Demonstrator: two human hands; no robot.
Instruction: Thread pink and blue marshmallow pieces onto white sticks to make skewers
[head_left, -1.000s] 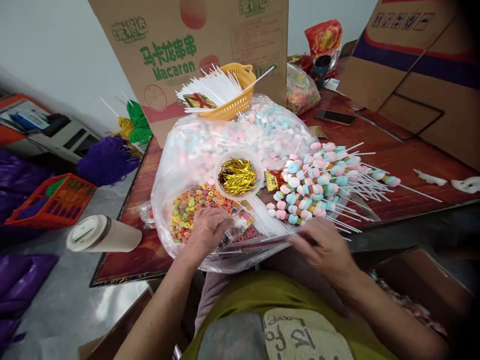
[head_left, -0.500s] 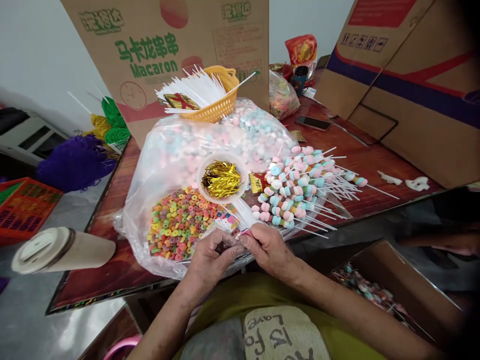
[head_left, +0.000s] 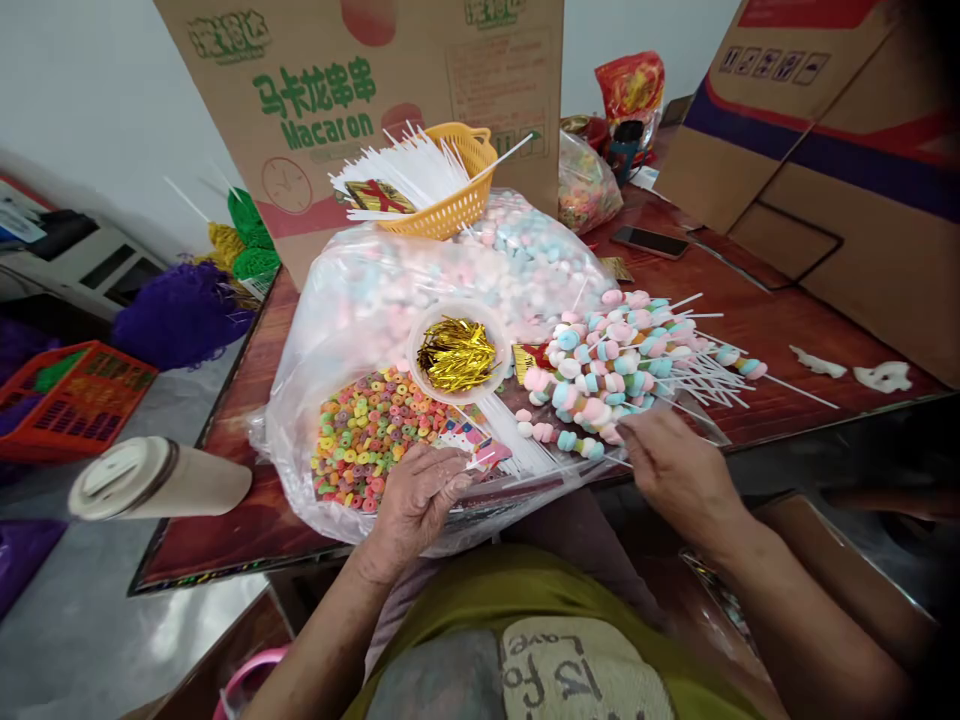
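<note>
My left hand (head_left: 421, 500) is closed beside the ring cereal (head_left: 360, 430), its fingertips at a small colourful printed wrapper (head_left: 491, 452) with a short white tip showing. My right hand (head_left: 679, 470) reaches to the near side of a pile of marshmallow skewers (head_left: 600, 360), its thumb and fingers closed at one skewer's stick. Pink, blue and white marshmallows alternate with cereal rings on the white sticks. Loose white sticks (head_left: 517, 435) lie between my hands. Behind them, a round tub (head_left: 418, 375) holds gold twist ties (head_left: 457, 355).
A big clear bag of marshmallows (head_left: 360, 265) carries a yellow basket (head_left: 450, 205) of white sticks. Cardboard boxes (head_left: 315, 60) stand behind and at the right. A lidded cup (head_left: 202, 480) lies at the left table edge, and a phone (head_left: 649, 242) lies farther back.
My hands were together over the front of the bag. My right hand has moved right to the skewer pile, while my left stays near the cereal. The view has shifted slightly.
</note>
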